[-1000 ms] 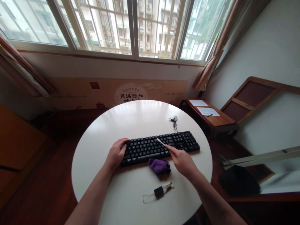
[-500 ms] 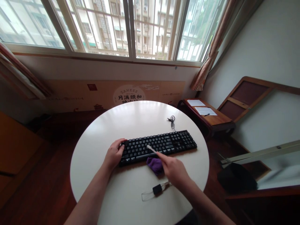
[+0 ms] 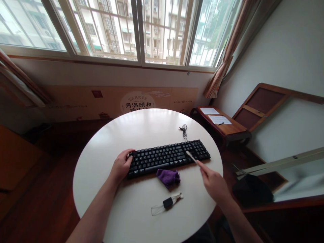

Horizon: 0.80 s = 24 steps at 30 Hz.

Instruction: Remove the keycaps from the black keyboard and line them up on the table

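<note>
A black computer keyboard point(image 3: 157, 158) lies at a slight slant across the round white table. My left hand point(image 3: 122, 164) grips its left end, the thumb at the near side and the fingers over the far corner. Pinched in my right hand point(image 3: 212, 180) is a thin, pale brush point(image 3: 191, 157), its whitish head over the keys between the letter block and the number pad. Whether the head touches them I cannot tell. Below the keyboard's middle lies a crumpled purple cloth point(image 3: 167, 178). Nearer to me is a wire keycap puller point(image 3: 167, 203) with a black handle.
The keyboard's bundled cable point(image 3: 184, 130) rests behind it on the white table point(image 3: 101, 141). Beyond the table's right edge stands a low wooden table with papers point(image 3: 219, 119) and a pen. A barred window point(image 3: 141, 30) and a printed board point(image 3: 108, 101) are ahead.
My right hand has moved the brush rightward, from the middle of the letter keys to beside the number pad, uncovering more of the cloth and keycap puller. My left hand keeps its hold.
</note>
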Each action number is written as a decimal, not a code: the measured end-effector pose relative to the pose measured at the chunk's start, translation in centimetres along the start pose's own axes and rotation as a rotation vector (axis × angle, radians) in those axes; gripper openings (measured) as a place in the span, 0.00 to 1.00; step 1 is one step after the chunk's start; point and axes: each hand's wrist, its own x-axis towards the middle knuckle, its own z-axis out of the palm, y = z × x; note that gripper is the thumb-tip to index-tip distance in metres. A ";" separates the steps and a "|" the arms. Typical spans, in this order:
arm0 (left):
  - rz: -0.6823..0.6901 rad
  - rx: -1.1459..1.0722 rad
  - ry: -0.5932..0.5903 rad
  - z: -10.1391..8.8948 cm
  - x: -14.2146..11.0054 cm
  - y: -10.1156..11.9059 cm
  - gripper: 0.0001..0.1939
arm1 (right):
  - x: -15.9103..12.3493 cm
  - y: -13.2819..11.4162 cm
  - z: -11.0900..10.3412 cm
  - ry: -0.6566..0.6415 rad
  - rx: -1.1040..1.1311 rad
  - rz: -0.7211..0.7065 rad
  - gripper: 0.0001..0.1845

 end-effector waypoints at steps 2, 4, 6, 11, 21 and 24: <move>-0.003 -0.002 0.006 -0.1 -0.1 0.1 0.20 | -0.7 -3.3 1.4 -0.047 0.108 -0.218 0.24; -0.005 -0.005 0.015 -0.1 -0.3 0.1 0.19 | -1.1 -4.3 1.9 -0.073 0.121 -0.292 0.24; -0.007 -0.007 0.021 -0.2 -0.4 0.1 0.19 | -1.0 -2.7 1.4 -0.055 0.049 -0.210 0.24; -0.020 -0.009 0.019 -0.2 -0.3 0.0 0.19 | -0.5 6.4 -2.1 0.025 -0.174 0.157 0.24; 0.247 0.223 -0.069 -1.5 -3.2 8.5 0.14 | -1.4 2.9 -2.1 -0.106 0.197 -0.317 0.17; 0.385 0.222 -0.390 -0.7 -4.7 12.4 0.12 | -0.8 1.5 -2.5 -0.146 0.286 -0.556 0.12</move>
